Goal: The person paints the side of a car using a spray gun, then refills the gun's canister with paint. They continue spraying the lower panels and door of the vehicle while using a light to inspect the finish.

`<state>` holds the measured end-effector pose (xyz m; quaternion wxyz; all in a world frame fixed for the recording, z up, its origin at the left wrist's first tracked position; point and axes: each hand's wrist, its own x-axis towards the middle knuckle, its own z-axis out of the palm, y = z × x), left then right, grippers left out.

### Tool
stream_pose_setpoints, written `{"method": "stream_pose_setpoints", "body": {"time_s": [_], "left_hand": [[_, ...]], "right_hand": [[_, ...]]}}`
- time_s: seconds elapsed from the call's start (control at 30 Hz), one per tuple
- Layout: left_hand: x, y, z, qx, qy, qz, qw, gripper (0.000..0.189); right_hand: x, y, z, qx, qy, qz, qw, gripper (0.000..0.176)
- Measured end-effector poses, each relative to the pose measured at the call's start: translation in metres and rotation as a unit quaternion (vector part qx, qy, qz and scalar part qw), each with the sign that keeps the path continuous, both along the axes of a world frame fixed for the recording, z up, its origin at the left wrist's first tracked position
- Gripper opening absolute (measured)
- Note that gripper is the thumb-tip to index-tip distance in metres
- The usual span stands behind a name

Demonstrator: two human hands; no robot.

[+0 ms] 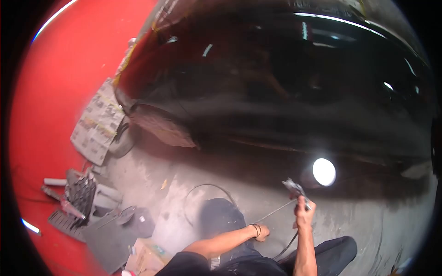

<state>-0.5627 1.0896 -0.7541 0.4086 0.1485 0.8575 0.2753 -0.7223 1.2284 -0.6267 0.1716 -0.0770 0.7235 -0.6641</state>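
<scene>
My right hand [304,214] is wrapped round a spray gun [294,187], raised low in front of a glossy black car side [276,92]. From beneath that hand a dark hose [289,244] curves down toward my legs. A thin pale line [276,212], perhaps cord or hose, stretches between the gun and my left wrist. My left hand [261,232], with bands at its wrist, is closed above my knee; whatever may be in its fingers is hidden. Right of the gun, a bright white round light [324,172] shows near the car's lower edge.
Newspaper masking [99,122] hangs at the car's left end. On the left stand a grey cart or stand [103,198] with tools, a dark flat panel [110,239] and a cardboard box [145,257]. A hose loop [186,202] lies on the concrete floor [152,184].
</scene>
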Motion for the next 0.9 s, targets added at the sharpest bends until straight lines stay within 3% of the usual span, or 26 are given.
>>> {"method": "stream_pose_setpoints", "body": {"time_s": [0.1, 0.13, 0.2, 0.3, 0.37, 0.4, 0.43, 0.5, 0.53, 0.57, 0.6, 0.67, 0.73, 0.77, 0.83, 0.87, 0.9], "left_hand": [[-0.017, 0.040, 0.096, 0.173, 0.092, 0.231, 0.953, 0.038], [-0.016, 0.065, 0.128, 0.232, 0.138, 0.308, 0.912, 0.035], [-0.026, 0.101, 0.224, 0.308, 0.104, 0.394, 0.860, 0.038], [-0.035, 0.169, 0.311, 0.414, 0.100, 0.395, 0.814, 0.040], [-0.038, 0.217, 0.356, 0.473, 0.045, 0.387, 0.790, 0.039], [-0.034, 0.219, 0.368, 0.465, 0.032, 0.353, 0.811, 0.037], [-0.043, 0.227, 0.405, 0.457, 0.022, 0.317, 0.831, 0.035], [-0.046, 0.245, 0.445, 0.455, 0.011, 0.277, 0.847, 0.034], [-0.047, 0.252, 0.464, 0.466, 0.006, 0.272, 0.842, 0.034], [-0.050, 0.259, 0.481, 0.480, 0.000, 0.266, 0.836, 0.035], [-0.049, 0.261, 0.474, 0.531, 0.011, 0.239, 0.813, 0.041], [-0.063, 0.258, 0.524, 0.513, 0.020, 0.335, 0.790, 0.035], [-0.078, 0.262, 0.568, 0.506, 0.028, 0.319, 0.801, 0.026], [-0.084, 0.271, 0.579, 0.583, -0.066, 0.347, 0.731, 0.025], [-0.101, 0.283, 0.613, 0.629, -0.091, 0.323, 0.701, 0.024], [-0.109, 0.291, 0.630, 0.651, -0.105, 0.310, 0.685, 0.024], [-0.108, 0.301, 0.635, 0.612, 0.007, 0.263, 0.746, 0.023]], "right_hand": [[0.000, 0.061, 0.084, -0.132, -0.017, -0.020, 0.991, 0.068], [0.001, 0.081, 0.119, -0.129, -0.022, -0.017, 0.991, 0.073], [0.000, 0.110, 0.183, -0.121, -0.010, -0.026, 0.992, 0.080], [0.007, 0.165, 0.267, -0.110, -0.028, -0.049, 0.992, 0.090], [0.016, 0.202, 0.287, -0.141, 0.008, -0.065, 0.988, 0.090], [0.031, 0.215, 0.304, -0.135, -0.060, -0.063, 0.987, 0.100], [0.043, 0.246, 0.319, -0.144, -0.139, -0.003, 0.980, 0.093], [0.056, 0.275, 0.360, -0.052, -0.087, -0.016, 0.995, 0.112], [0.057, 0.301, 0.368, 0.056, -0.050, 0.038, 0.996, 0.122], [0.056, 0.309, 0.395, 0.055, -0.008, 0.053, 0.997, 0.091], [0.051, 0.308, 0.419, 0.033, -0.002, 0.059, 0.998, 0.093], [0.031, 0.288, 0.488, 0.000, 0.011, 0.040, 0.999, 0.099], [0.026, 0.281, 0.559, -0.017, 0.012, -0.027, 0.999, 0.107], [0.028, 0.285, 0.589, -0.022, 0.012, -0.065, 0.998, 0.112], [0.028, 0.317, 0.610, 0.031, -0.055, -0.059, 0.996, 0.122], [0.013, 0.307, 0.651, 0.016, -0.029, -0.078, 0.996, 0.120], [0.016, 0.309, 0.664, 0.000, -0.021, -0.111, 0.994, 0.116]]}}
